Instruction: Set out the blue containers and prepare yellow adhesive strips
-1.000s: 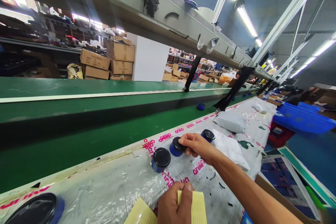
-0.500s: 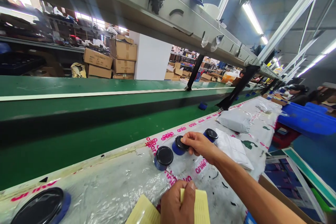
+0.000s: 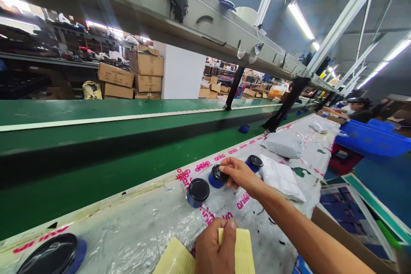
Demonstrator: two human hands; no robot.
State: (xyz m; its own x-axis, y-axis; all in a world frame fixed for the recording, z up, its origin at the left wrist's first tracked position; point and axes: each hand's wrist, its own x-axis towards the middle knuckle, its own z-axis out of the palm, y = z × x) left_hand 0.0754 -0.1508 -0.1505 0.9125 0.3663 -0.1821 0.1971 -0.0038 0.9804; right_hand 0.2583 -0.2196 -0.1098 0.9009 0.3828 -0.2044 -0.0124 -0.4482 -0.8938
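My right hand (image 3: 239,174) reaches forward, fingers closed round the black lid of the middle blue jar (image 3: 216,176) on the plastic-covered bench (image 3: 135,227). A second blue jar (image 3: 197,192) stands just left of it and a third blue jar (image 3: 254,162) just right, behind my hand. My left hand (image 3: 214,248) is at the bottom edge, thumb and fingers pinched on a yellow sheet (image 3: 242,250). Another yellow sheet (image 3: 175,261) lies beside it to the left.
A large black-lidded blue container (image 3: 53,257) sits at the bottom left. White bagged packets (image 3: 282,143) lie further along the bench. The green conveyor belt (image 3: 128,137) runs behind, carrying a small blue jar (image 3: 244,128). Blue bins (image 3: 372,141) and another person (image 3: 358,109) are at the right.
Nothing but slight camera sway; both hands keep their holds on the jar and the yellow sheet.
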